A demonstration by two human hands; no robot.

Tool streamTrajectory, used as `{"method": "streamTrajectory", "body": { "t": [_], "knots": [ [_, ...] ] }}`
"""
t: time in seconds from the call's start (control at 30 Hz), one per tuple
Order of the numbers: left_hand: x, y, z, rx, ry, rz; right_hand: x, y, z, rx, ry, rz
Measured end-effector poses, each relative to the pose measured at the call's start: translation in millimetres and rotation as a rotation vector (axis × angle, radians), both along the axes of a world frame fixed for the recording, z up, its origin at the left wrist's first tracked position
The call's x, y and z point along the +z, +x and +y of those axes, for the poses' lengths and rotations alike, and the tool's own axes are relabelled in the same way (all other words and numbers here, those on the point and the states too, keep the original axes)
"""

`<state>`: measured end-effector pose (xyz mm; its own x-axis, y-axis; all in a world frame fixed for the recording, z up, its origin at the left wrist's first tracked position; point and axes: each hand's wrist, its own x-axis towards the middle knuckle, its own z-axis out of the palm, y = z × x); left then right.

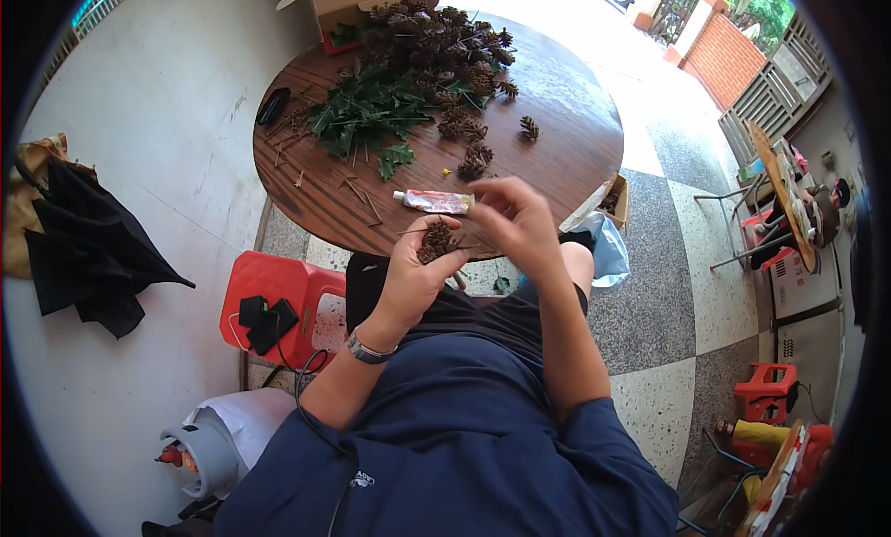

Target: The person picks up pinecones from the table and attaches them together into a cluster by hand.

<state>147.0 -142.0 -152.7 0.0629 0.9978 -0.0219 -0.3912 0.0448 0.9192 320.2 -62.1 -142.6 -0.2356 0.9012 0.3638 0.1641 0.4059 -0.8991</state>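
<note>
Head view: rough, scaly brown pine cone (436,244) at near edge of round wood-grain table (566,119). Crinkled tube (434,202) just beyond; jagged green leaves (367,119), heaped cones (436,50) farther back. Right hand (520,223) partly blocks tabletop, fingers curled, cannot tell if holding anything. Left hand (413,275) grasps cone, thumb against fingers.

Held pinecone (435,243) partly hidden, cardboard box (369,0) cropped at top

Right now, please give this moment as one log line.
left hand: holding brown pinecone | right hand: apart, fingers loosely curled | white-and-red tube: on round brown wooden table
</note>
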Motion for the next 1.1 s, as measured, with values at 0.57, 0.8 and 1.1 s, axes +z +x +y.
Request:
{"method": "streamTrajectory", "body": {
  "t": [0.57, 0.8, 1.1],
  "knots": [
    [-8.4, 26.8, -12.6, -0.089, 0.267, 0.173, -37.7, -15.1, -75.0, 0.123, -0.510, 0.683],
    [-10.2, 19.1, -12.6, -0.084, -0.015, -0.133, -33.6, -19.9, -81.6, 0.169, -0.510, 0.647],
    [-12.8, 21.1, -6.2, 0.137, 0.166, 0.227, -40.9, -18.1, -76.4, 0.008, -0.248, 0.228]
  ]
}}
